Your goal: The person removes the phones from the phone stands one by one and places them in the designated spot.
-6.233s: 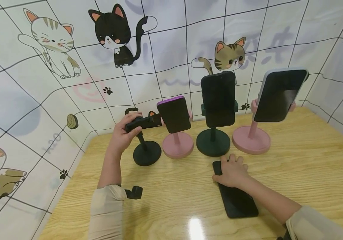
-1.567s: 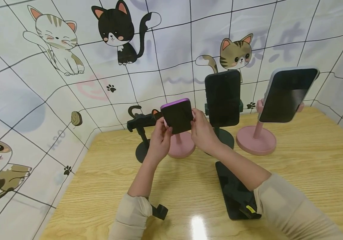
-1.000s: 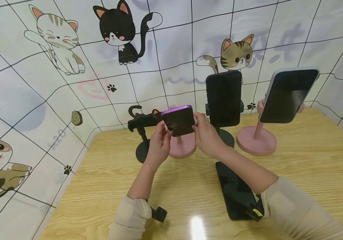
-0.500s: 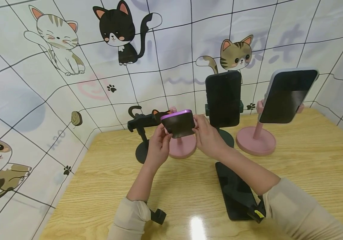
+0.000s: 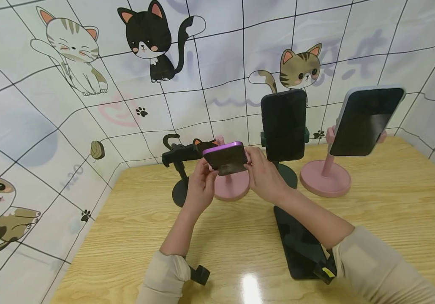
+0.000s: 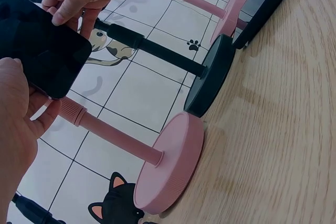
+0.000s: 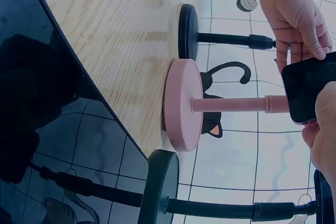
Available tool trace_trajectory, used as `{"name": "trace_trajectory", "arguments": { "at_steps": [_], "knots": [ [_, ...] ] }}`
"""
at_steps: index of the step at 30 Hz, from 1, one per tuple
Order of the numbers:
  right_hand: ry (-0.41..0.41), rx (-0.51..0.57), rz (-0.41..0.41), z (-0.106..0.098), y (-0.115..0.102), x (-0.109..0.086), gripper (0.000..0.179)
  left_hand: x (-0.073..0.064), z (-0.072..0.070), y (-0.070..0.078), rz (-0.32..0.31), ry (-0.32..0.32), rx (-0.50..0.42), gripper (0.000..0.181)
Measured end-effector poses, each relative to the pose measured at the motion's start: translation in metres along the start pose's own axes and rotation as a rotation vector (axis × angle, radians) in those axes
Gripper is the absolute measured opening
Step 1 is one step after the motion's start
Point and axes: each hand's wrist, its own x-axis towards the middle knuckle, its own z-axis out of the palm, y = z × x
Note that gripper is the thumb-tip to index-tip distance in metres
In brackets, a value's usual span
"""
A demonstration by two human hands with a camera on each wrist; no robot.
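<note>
Both hands hold a small purple-edged phone (image 5: 226, 159) at its two sides, where it sits in a pink phone stand (image 5: 233, 188). My left hand (image 5: 201, 185) pinches the left side, thumb in front. On the right side, my right hand (image 5: 265, 175) does the same. The phone leans forward, its purple top edge toward me and its screen tipped downward. In the left wrist view, the thumbs lie at the dark screen (image 6: 42, 40) and the pink stem (image 6: 118, 139) runs from behind it to the round base. The stand's clamp is mostly hidden behind the phone and fingers.
Left of it is a black stand (image 5: 181, 169) with no phone. To the right, a green stand (image 5: 286, 175) bears a black phone (image 5: 284, 126) and another pink stand (image 5: 325, 177) bears a white-edged phone (image 5: 367, 122). A large black phone (image 5: 297, 249) lies flat under the right forearm.
Earlier, my left hand was on the black stand's holder and my right on the lying phone. Both moved to the purple-edged phone, whose top has since tipped forward and down.
</note>
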Motion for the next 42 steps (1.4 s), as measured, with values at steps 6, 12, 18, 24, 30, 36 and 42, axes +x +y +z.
{"name": "trace_trajectory", "arguments": {
  "at_steps": [6, 12, 18, 24, 30, 36, 42],
  "knots": [
    [0.021, -0.001, -0.008, 0.000, 0.000, -0.002, 0.034, 0.004, -0.003, 0.028, 0.031, 0.004, 0.021, 0.024],
    [0.024, 0.010, 0.004, -0.005, -0.005, -0.005, 0.033, 0.001, 0.001, 0.013, 0.077, 0.003, -0.010, 0.028],
    [0.062, 0.021, -0.032, -0.012, -0.011, -0.011, 0.035, -0.003, 0.001, 0.010, 0.107, -0.010, -0.003, 0.030],
    [0.131, 0.032, -0.120, -0.019, -0.017, -0.018, 0.038, -0.007, -0.001, 0.023, 0.154, -0.011, 0.005, 0.032],
    [0.172, 0.056, -0.188, -0.032, -0.024, -0.024, 0.033, -0.008, 0.001, 0.038, 0.214, -0.006, -0.056, 0.027],
    [0.213, 0.070, -0.249, -0.041, -0.028, -0.031, 0.031, -0.010, 0.005, 0.049, 0.249, -0.016, -0.077, 0.035],
    [0.244, 0.071, -0.276, -0.046, -0.031, -0.041, 0.031, -0.015, 0.010, 0.054, 0.291, -0.034, -0.074, 0.035]
  ]
}}
